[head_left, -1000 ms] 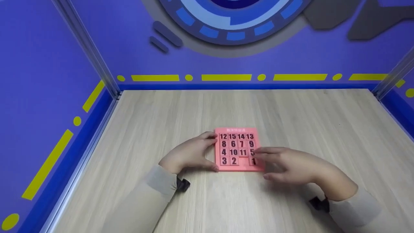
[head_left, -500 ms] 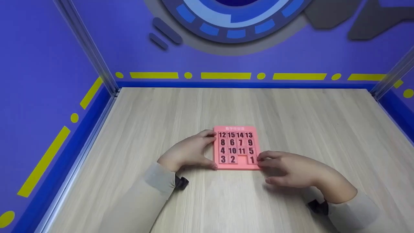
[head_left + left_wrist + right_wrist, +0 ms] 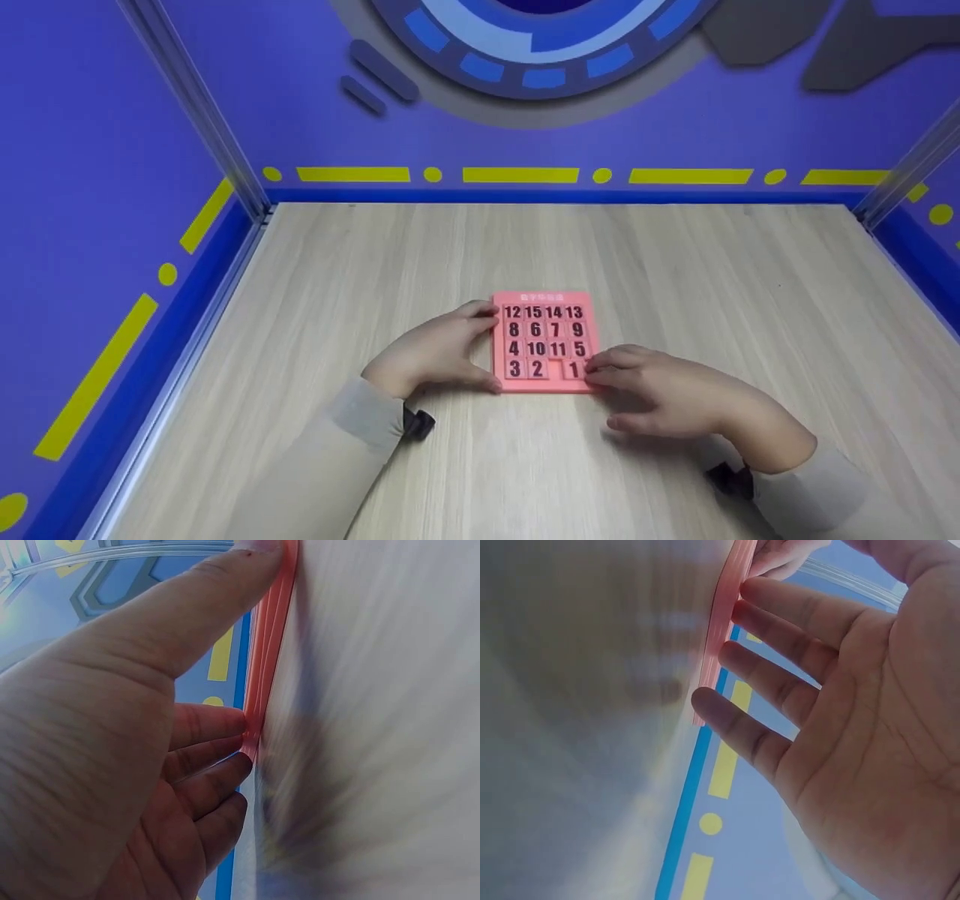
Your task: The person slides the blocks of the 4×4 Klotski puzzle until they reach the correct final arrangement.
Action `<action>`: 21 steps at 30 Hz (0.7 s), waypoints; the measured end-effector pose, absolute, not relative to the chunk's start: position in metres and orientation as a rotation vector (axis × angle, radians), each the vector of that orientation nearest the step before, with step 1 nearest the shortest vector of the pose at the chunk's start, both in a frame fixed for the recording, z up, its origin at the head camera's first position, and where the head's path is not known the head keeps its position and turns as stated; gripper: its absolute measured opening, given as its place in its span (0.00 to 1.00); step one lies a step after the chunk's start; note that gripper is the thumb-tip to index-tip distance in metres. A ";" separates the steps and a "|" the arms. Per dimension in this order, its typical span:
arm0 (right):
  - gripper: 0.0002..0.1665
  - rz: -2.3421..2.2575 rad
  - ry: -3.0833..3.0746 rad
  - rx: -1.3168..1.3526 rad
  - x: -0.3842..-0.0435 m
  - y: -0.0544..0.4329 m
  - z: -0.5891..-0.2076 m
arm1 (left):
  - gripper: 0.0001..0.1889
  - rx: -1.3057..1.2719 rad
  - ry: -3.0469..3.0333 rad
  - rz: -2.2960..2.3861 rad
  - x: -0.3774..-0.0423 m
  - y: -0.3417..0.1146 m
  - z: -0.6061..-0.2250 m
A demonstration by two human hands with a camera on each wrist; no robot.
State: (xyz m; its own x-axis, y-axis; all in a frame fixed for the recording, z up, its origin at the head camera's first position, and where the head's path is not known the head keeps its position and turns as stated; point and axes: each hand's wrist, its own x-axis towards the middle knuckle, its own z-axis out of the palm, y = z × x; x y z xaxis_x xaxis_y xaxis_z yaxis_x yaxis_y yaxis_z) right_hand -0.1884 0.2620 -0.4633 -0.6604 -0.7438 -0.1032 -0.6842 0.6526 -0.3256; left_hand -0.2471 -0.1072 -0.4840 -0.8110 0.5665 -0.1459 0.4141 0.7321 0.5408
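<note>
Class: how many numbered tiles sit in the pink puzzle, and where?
15, left to right: top row 12, 15, 14, 13; second row 8, 6, 7, 9; third row 4, 10, 11, 5; bottom row 3, 2, 1. None looks hidden.

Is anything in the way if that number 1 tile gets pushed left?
Nothing visible immediately beside it: the number 1 tile has a gap on its left. Past that, the number 2 tile would likely stop it.

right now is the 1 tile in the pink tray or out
In: the head view shows the 1 tile in the bottom row of the pink tray, with the right hand at its edge.
</note>
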 end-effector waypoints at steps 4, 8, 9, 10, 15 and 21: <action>0.38 -0.370 2.637 -1.181 -0.185 0.259 -0.463 | 0.63 0.766 2.634 0.711 -0.247 -0.107 -0.483; 0.42 -0.366 2.625 -1.166 -0.182 0.257 -0.461 | 0.63 0.766 2.634 0.714 -0.247 -0.107 -0.482; 0.42 -0.366 2.624 -1.158 -0.181 0.257 -0.461 | 0.63 0.765 2.635 0.715 -0.248 -0.107 -0.482; 0.42 -0.369 2.623 -1.155 -0.181 0.256 -0.461 | 0.62 0.768 2.635 0.714 -0.248 -0.107 -0.482; 0.40 -0.407 2.627 -1.176 -0.186 0.257 -0.462 | 0.62 0.771 2.634 0.713 -0.248 -0.108 -0.482; 0.38 -0.430 2.683 -1.139 -0.195 0.258 -0.464 | 0.62 0.794 2.631 0.711 -0.249 -0.107 -0.485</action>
